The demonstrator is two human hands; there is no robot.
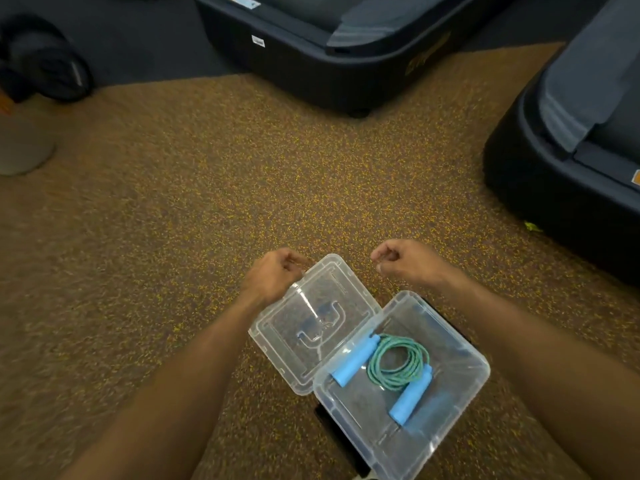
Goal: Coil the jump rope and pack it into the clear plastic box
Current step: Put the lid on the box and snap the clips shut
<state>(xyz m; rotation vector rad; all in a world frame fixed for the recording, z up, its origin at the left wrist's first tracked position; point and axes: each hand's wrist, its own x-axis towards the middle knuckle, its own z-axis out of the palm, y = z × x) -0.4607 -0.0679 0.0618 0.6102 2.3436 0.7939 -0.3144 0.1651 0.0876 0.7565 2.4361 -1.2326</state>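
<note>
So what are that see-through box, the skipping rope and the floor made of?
The box and its open lid look like clear, glossy hard plastic: the floor shows through and the edges catch light. The rope cord seems a braided green fibre, matte. Its handles look like smooth light-blue plastic or foam; hard to tell. The floor appears to be speckled rubber matting.

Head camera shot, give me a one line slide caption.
Coiled jump rope lies in the open clear plastic box; both hands hover near its lid.

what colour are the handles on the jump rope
Light blue handles, seen in the head view; the rope between them is green.
</note>
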